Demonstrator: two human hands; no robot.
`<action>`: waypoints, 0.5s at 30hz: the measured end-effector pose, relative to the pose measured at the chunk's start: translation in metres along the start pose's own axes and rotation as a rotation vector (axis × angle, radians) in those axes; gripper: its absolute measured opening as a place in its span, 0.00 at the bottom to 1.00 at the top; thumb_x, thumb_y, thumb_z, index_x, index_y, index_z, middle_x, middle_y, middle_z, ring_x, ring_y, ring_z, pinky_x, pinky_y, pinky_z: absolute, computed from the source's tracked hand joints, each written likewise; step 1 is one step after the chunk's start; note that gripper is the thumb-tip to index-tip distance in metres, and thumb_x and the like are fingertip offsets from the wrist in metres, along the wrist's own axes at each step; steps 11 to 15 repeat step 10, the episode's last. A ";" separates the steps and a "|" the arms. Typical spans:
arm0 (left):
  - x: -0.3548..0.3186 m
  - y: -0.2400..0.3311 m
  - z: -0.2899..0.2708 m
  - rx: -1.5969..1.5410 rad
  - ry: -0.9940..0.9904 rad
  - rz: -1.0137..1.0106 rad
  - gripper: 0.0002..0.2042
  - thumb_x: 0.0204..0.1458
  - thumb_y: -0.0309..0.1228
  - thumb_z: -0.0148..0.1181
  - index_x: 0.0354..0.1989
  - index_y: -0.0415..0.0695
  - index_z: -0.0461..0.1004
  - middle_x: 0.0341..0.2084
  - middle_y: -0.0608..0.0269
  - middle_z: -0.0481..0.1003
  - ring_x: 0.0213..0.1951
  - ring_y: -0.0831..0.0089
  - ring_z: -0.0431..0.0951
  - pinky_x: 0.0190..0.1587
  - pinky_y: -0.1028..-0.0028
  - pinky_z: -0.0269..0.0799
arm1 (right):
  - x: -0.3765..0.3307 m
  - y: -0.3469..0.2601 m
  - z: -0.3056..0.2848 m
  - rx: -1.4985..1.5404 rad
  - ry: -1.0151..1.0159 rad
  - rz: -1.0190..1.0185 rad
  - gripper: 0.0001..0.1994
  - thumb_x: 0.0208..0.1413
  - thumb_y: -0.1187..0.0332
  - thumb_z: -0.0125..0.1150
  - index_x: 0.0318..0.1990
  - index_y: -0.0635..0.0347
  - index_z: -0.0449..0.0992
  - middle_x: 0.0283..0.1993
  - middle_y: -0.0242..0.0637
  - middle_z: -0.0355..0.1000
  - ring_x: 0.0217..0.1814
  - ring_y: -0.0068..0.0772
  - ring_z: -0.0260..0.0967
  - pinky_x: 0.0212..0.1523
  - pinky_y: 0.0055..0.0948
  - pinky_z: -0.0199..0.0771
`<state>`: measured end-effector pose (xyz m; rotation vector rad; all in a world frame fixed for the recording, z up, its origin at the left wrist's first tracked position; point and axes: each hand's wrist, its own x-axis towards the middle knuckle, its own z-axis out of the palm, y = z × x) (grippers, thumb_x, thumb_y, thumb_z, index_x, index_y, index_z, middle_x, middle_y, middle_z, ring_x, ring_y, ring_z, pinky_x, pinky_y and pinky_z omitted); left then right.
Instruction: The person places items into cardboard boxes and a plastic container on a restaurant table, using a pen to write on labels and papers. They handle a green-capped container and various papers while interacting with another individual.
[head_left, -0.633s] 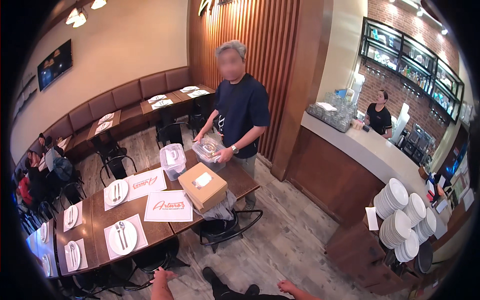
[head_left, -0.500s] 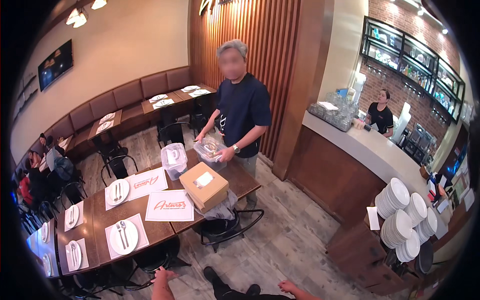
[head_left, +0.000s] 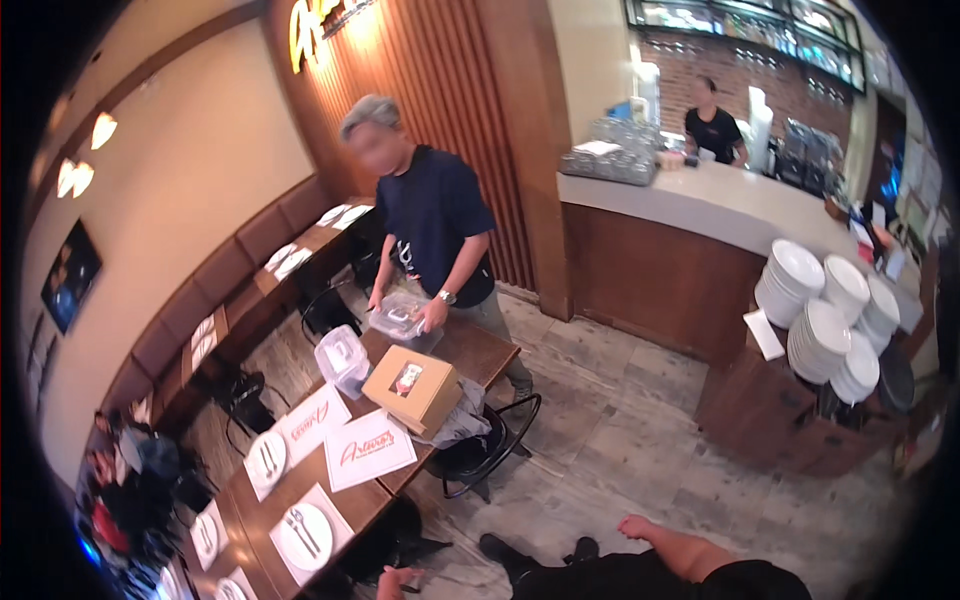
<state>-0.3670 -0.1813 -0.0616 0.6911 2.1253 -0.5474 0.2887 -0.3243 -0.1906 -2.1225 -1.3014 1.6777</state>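
Note:
My left hand (head_left: pixel 400 580) is low in the view beside a black chair at the table's near side, with its fingers stretched out and nothing in it. Over the floor to the right, my right hand (head_left: pixel 637 527) is loosely curled, and no object shows in it. Nearest my left hand on the table is a white plate (head_left: pixel 318 545) with a fork and spoon on a paper placemat. Farther along stand a brown cardboard box (head_left: pixel 430 400) and a lidded clear plastic container (head_left: pixel 340 358). Across the table, a person in a dark shirt has both hands on another clear container (head_left: pixel 402 318).
A black metal chair (head_left: pixel 535 415) with grey cloth stands at the table's right end. Stacks of white plates (head_left: pixel 815 335) sit on a wooden cabinet at right. Beyond is a bar counter (head_left: pixel 680 205) with a person behind it. More set tables line the brown bench (head_left: pixel 225 270).
The view has swung to the right and tilted. My right forearm shows more, and my left hand sits lower at the edge. The person across now looks down at the container.

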 end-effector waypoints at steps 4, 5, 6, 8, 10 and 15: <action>-0.035 0.009 -0.011 0.031 0.018 0.015 0.67 0.26 0.59 0.71 0.67 0.45 0.27 0.67 0.49 0.40 0.66 0.53 0.48 0.64 0.56 0.50 | 0.002 -0.005 0.011 -0.455 -0.009 -0.281 0.11 0.45 0.71 0.53 0.36 0.55 0.79 0.25 0.31 0.74 0.25 0.30 0.72 0.23 0.32 0.70; -0.040 0.009 -0.013 0.032 0.013 0.019 0.66 0.27 0.59 0.71 0.67 0.44 0.26 0.67 0.48 0.40 0.66 0.53 0.47 0.64 0.58 0.50 | 0.005 0.002 0.015 -0.537 -0.019 -0.438 0.12 0.45 0.71 0.52 0.37 0.55 0.78 0.27 0.32 0.75 0.26 0.30 0.72 0.24 0.32 0.70; -0.044 0.010 -0.016 0.035 0.003 0.024 0.66 0.27 0.59 0.70 0.67 0.44 0.26 0.67 0.48 0.39 0.66 0.53 0.47 0.64 0.59 0.51 | 0.008 0.009 0.014 -0.621 -0.032 -0.594 0.12 0.45 0.72 0.51 0.37 0.55 0.78 0.29 0.34 0.75 0.27 0.30 0.72 0.24 0.33 0.70; -0.046 0.005 -0.019 0.026 0.014 0.021 0.66 0.29 0.59 0.70 0.67 0.43 0.26 0.67 0.46 0.39 0.66 0.52 0.47 0.64 0.62 0.52 | -0.013 -0.024 0.017 -0.289 -0.027 -0.274 0.12 0.45 0.72 0.51 0.38 0.55 0.78 0.32 0.35 0.76 0.28 0.30 0.73 0.26 0.33 0.70; -0.051 0.005 -0.016 0.017 0.000 0.018 0.66 0.29 0.59 0.70 0.67 0.42 0.25 0.67 0.45 0.39 0.66 0.52 0.47 0.64 0.64 0.53 | -0.020 -0.025 0.016 0.072 0.004 0.104 0.13 0.41 0.68 0.61 0.39 0.54 0.78 0.37 0.40 0.77 0.32 0.37 0.75 0.30 0.35 0.73; -0.051 0.005 -0.016 0.017 0.000 0.018 0.66 0.29 0.59 0.70 0.67 0.42 0.25 0.67 0.45 0.39 0.66 0.52 0.47 0.64 0.64 0.53 | -0.020 -0.025 0.016 0.072 0.004 0.104 0.13 0.41 0.68 0.61 0.39 0.54 0.78 0.37 0.40 0.77 0.32 0.37 0.75 0.30 0.35 0.73</action>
